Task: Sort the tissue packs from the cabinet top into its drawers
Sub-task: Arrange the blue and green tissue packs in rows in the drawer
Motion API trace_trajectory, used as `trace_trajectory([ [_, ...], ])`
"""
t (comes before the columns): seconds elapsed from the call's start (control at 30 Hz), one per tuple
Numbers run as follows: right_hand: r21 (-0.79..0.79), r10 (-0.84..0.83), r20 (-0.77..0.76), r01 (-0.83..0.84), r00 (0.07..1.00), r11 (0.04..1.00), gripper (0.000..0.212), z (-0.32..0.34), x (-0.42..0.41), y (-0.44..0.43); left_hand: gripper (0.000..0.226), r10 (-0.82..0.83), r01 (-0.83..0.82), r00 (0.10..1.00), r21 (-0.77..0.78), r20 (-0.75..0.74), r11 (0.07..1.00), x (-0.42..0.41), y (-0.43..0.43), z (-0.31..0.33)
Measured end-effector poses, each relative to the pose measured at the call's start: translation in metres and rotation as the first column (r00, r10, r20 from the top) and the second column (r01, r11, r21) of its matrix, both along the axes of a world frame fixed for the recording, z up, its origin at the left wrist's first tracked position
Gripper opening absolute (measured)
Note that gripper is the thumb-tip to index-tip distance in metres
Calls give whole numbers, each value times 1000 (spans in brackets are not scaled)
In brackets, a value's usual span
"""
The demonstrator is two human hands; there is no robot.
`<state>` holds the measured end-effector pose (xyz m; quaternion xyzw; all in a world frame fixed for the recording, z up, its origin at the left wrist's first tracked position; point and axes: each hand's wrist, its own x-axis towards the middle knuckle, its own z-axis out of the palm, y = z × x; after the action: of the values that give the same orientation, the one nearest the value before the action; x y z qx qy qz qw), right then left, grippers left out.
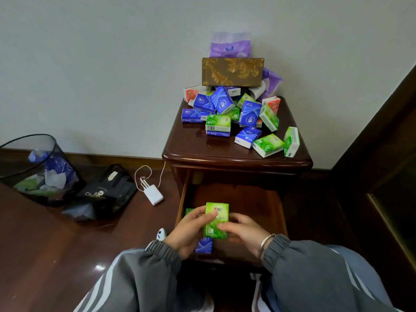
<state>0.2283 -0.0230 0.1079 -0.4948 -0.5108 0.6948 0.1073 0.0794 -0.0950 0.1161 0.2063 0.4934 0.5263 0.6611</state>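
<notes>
A green tissue pack point(216, 218) is held upright over the open top drawer point(254, 199) of the dark wooden cabinet point(191, 152). My left hand point(188, 233) grips its left side and my right hand point(245, 230) grips its right side. Inside the drawer another green pack point(188, 211) lies at the left wall, and a blue pack point(204, 245) shows under my left hand. On the cabinet top lies a heap of several blue packs point(249, 114), green packs point(267, 145) and red-and-white packs point(271, 102).
A gold-patterned tissue box point(232, 72) and purple soft packs point(230, 47) stand at the back against the wall. On the floor to the left are a black mesh bin point(38, 170), a black bag point(105, 192) and a white charger point(153, 194). A dark door frame point(382, 131) rises at the right.
</notes>
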Motion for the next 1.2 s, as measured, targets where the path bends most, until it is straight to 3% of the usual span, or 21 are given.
trace_trajectory([
  [0.03,-42,-11,-9,11,1000,999,46,-10,-2,4,34,-17,16,1000,-15,-25,1000,-5,0,-4],
  [0.1,-114,-57,0,57,998,992,41,-31,-3,13,41,36,-56,969,-75,-246,996,-22,4,-20],
  [0.17,-143,-153,82,163,985,976,41,-50,-2,25,48,133,-230,826,-111,-548,967,-47,7,-37],
  [0.27,-114,-231,247,265,941,957,55,-74,-5,38,49,20,-320,660,-257,-751,912,-70,2,-65],
  [0.37,-73,-185,333,221,925,973,51,-91,-22,48,9,-174,-198,630,-373,-757,906,-68,2,-84],
  [0.47,-30,-135,362,156,922,987,40,-102,-49,55,10,-148,-196,593,-320,-792,927,-63,6,-92],
  [0.57,-30,-42,402,59,915,998,45,-115,-70,57,22,-127,-216,554,-289,-823,933,-69,7,-95],
  [0.7,-29,78,485,-73,871,997,41,-126,-86,57,26,-119,-226,574,-297,-810,928,-77,9,-100],
  [0.87,-125,-6,429,66,903,990,47,-125,-83,60,26,-102,-253,570,-293,-815,922,-78,9,-106],
  [1.0,-403,-59,193,134,979,905,64,-126,-86,55,25,-113,-253,586,-315,-802,915,-79,9,-105],
  [1.2,-313,-39,292,134,956,940,67,-109,-80,52,27,-105,-248,625,-324,-773,913,-77,6,-102],
])
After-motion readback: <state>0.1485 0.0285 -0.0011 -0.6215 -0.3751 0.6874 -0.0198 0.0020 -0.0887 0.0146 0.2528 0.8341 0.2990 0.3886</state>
